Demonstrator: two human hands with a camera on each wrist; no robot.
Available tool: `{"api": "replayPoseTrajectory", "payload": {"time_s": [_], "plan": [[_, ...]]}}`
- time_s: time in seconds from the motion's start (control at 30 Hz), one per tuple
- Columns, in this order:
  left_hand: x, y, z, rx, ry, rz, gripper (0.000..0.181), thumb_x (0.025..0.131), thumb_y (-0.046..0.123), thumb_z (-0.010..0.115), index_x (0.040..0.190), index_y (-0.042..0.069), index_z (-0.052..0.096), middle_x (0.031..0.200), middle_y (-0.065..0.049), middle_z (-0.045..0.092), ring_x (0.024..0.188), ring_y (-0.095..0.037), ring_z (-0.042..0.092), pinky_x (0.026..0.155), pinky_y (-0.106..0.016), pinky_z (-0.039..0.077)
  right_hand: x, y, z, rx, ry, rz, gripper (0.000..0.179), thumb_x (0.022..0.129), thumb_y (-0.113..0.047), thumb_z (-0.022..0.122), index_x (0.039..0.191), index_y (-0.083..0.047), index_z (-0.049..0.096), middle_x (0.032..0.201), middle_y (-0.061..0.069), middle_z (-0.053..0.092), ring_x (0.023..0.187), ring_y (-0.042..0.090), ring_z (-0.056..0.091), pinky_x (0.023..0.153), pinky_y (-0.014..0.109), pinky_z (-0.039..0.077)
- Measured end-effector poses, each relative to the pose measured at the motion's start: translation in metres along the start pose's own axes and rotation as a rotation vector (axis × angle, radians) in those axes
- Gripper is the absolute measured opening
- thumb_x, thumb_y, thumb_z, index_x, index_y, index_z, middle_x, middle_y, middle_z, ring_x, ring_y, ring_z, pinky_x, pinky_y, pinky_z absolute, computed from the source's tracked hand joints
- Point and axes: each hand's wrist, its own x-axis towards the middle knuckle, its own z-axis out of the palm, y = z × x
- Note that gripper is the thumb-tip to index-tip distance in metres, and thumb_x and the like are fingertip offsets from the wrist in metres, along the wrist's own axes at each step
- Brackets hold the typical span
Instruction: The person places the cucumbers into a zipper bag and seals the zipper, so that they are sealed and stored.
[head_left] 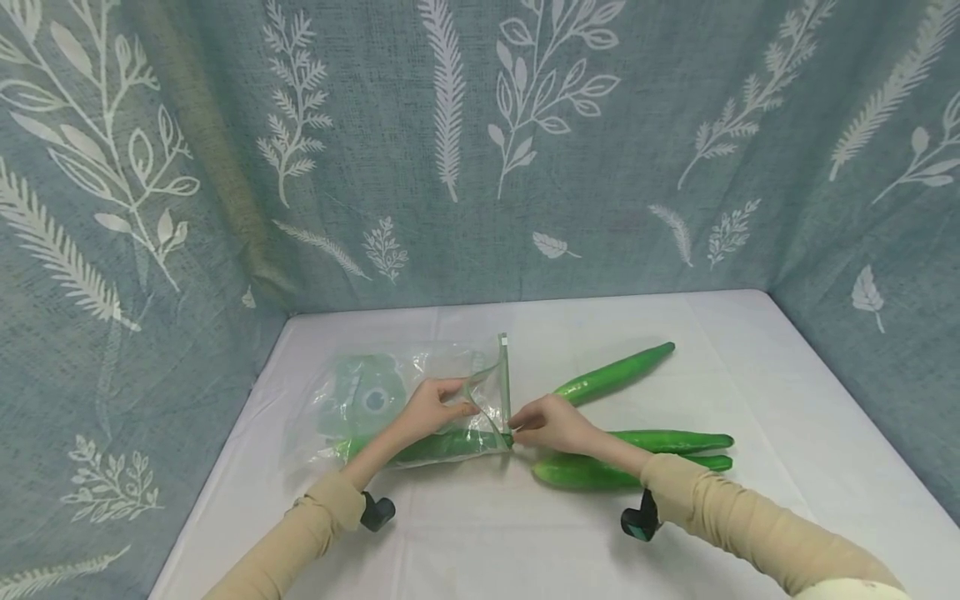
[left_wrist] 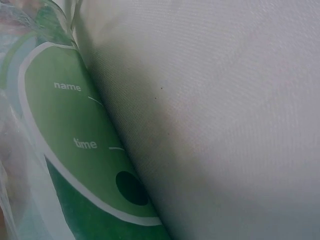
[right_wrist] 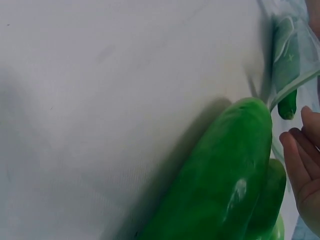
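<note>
A clear zip bag (head_left: 435,358) with a green printed label lies on the left of the table, its mouth gaping to the right. Inside, along the near side, is a cucumber (head_left: 442,447), its tip poking out at the mouth. The left hand (head_left: 429,410) pinches one lip of the mouth between thumb and fingers. Beside the cucumber's tip is the right hand (head_left: 557,423), its fingers loosely bent; the right wrist view shows a gap between thumb and fingers (right_wrist: 296,162). The label (left_wrist: 65,115) in the left wrist view reads "name" and "time".
Right of the bag lies one cucumber (head_left: 618,375) pointing away. Two more, a long cucumber (head_left: 675,442) and a nearer cucumber (head_left: 585,473), lie side by side under the right forearm. A patterned curtain (head_left: 480,167) surrounds the white-covered table (head_left: 480,542).
</note>
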Motion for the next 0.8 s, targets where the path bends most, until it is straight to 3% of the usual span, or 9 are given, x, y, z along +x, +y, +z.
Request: {"api": "replayPoseTrajectory", "payload": {"time_s": [0.5, 0.8], "plan": [[-0.002, 0.005, 0.000, 0.027, 0.017, 0.009, 0.048, 0.081, 0.014, 0.073, 0.123, -0.005, 0.059, 0.130, -0.018, 0.058, 0.128, -0.035, 0.049, 0.109, -0.047, 0.037, -0.007, 0.006, -0.010, -0.001, -0.012, 0.000, 0.026, 0.084, -0.009, 0.069, 0.107, 0.005, 0.068, 0.104, 0.020, 0.071, 0.092, 0.025, 0.071, 0.076, 0.020, 0.056], [0.000, 0.002, 0.000, 0.013, 0.015, -0.030, 0.048, 0.079, 0.014, 0.074, 0.122, -0.002, 0.061, 0.131, -0.017, 0.058, 0.129, -0.034, 0.048, 0.109, -0.048, 0.036, -0.013, 0.007, -0.019, -0.002, -0.013, -0.005, 0.028, 0.085, -0.008, 0.068, 0.109, 0.006, 0.066, 0.107, 0.019, 0.070, 0.095, 0.026, 0.070, 0.080, 0.025, 0.057]]}}
